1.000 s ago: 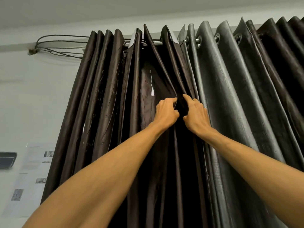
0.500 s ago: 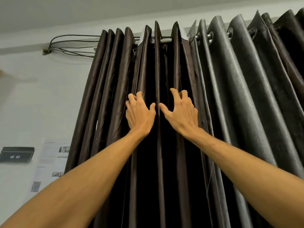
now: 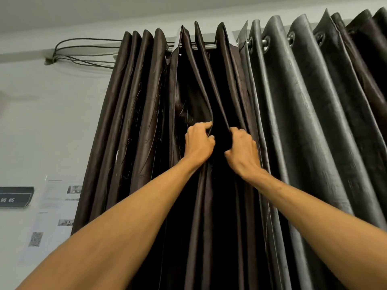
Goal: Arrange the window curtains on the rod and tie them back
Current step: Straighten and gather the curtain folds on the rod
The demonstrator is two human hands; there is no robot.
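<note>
The brown curtain (image 3: 146,122) hung in tight pleats from the rod (image 3: 209,46), just beside the grey curtain (image 3: 303,111). The left hand (image 3: 199,143) and the right hand (image 3: 243,149) each had a closed grip on neighbouring middle pleats. Half a second earlier both lay flat on the folds, fingers spread.

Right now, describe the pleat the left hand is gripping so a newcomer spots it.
Find the metal rod under the ceiling, then where the brown curtain meets the grey curtain. Two brown pleats there slant down into hands; it's the left pleat, pinched by the left hand.
</note>
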